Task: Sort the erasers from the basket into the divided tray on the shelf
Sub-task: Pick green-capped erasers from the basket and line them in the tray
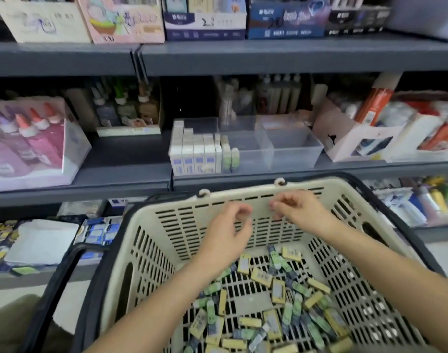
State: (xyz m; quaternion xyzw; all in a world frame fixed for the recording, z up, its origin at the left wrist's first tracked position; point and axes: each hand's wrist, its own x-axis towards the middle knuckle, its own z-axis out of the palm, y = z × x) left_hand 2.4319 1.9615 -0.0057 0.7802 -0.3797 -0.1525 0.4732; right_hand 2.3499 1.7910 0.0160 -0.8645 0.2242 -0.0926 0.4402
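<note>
A cream plastic basket [146,217] with black handles sits in front of me, and several yellow, green and blue erasers [262,276] lie loose on its floor. On the shelf behind it stands a clear divided tray [294,154]. White boxed erasers [192,154] are stacked in its left compartment, with a few green erasers [229,154] beside them. My left hand [228,233] and my right hand [299,212] hover above the basket near its far wall, both blurred. Their fingers are loosely curled, and I see nothing in them.
Pink glue bottles in a box [32,138] stand at shelf left, and a white carton of red packs [386,128] stands right of the tray. A grey upper shelf [243,57] carries pen boxes. Lower shelves to either side of the basket hold more stationery [39,240].
</note>
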